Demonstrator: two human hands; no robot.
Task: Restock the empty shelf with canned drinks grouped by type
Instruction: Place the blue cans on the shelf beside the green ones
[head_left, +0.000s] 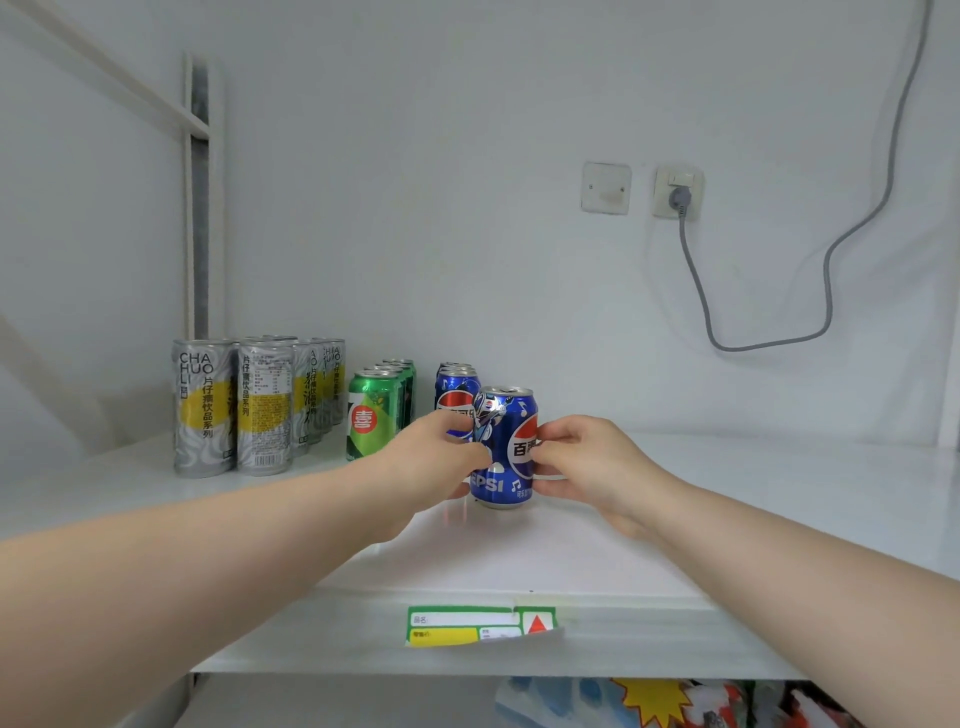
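A blue Pepsi can (506, 447) stands upright on the white shelf (727, 499), near the middle. My left hand (441, 462) grips its left side and my right hand (582, 462) grips its right side. Behind it and slightly left runs a row of blue Pepsi cans (455, 387), partly hidden by my left hand. Further left sits a row of green 7-Up cans (376, 410). At the far left stand several tall silver-and-yellow tea cans (234, 405) in two rows.
The shelf's right half lies bare as far as the white upright (948, 405). A price label (483, 626) peels from the front edge. On the back wall a grey cable (769, 343) hangs from a socket (678, 195). Colourful packets (675, 701) lie below.
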